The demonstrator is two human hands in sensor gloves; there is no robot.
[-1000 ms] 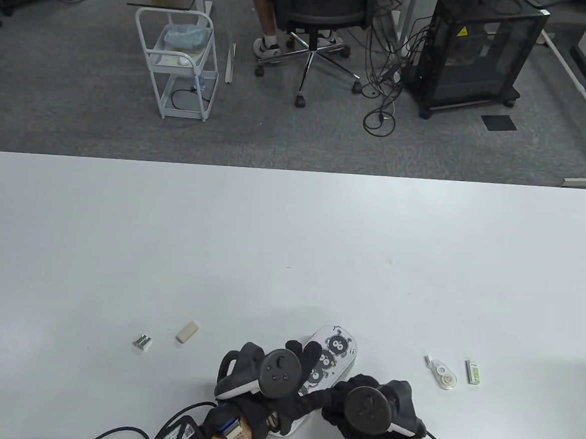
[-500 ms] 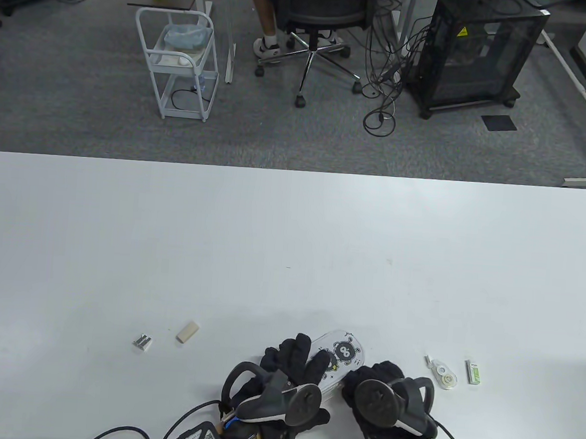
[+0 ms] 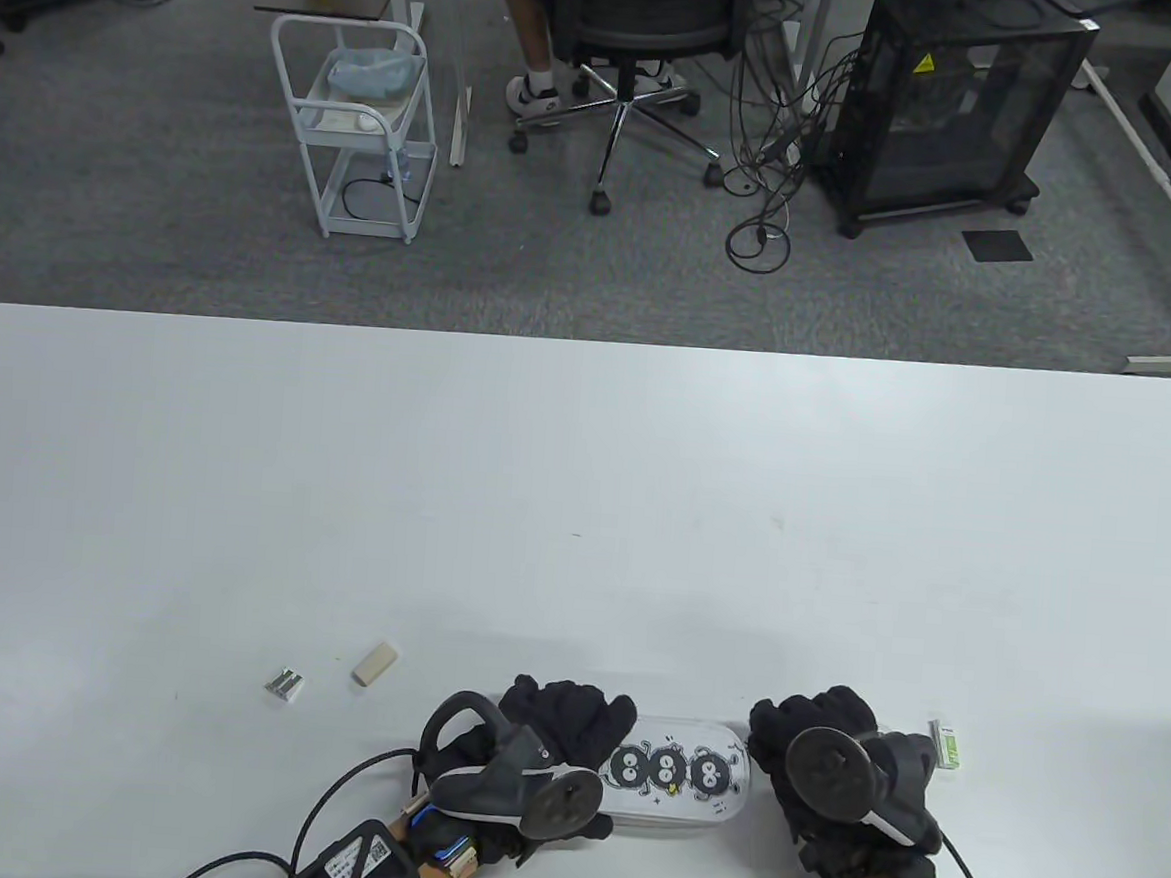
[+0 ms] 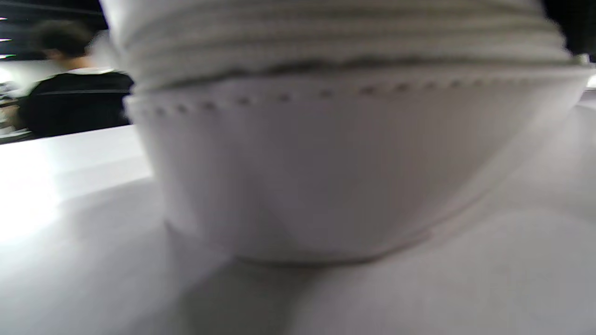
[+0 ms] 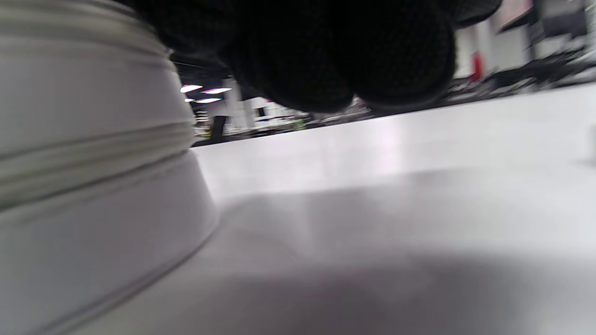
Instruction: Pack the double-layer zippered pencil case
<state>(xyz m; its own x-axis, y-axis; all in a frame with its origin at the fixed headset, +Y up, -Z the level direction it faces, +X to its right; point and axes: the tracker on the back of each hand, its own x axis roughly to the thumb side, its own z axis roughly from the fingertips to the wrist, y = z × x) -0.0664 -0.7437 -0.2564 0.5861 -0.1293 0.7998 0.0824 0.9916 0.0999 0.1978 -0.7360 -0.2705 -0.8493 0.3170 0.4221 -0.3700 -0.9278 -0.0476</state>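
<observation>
The white pencil case (image 3: 679,778) with black soot-ball cartoons lies flat and sideways on the table (image 3: 583,479) near its front edge. My left hand (image 3: 566,720) holds the case's left end, fingers lying over its top. My right hand (image 3: 811,723) holds the case's right end with curled fingers. The left wrist view shows the case's rounded end and zip lines close up (image 4: 326,163). In the right wrist view the case (image 5: 84,186) fills the left and my gloved fingers (image 5: 326,56) hang at the top.
A beige eraser (image 3: 375,664) and a small silver staple block (image 3: 285,685) lie left of the case. A small green-and-white box (image 3: 947,745) lies just right of my right hand, which covers the spot where the correction tape lay.
Both hands turned the case from standing diagonal to lying flat and sideways. My right hand moved right, over the correction tape, and my left hand moved a little left.
</observation>
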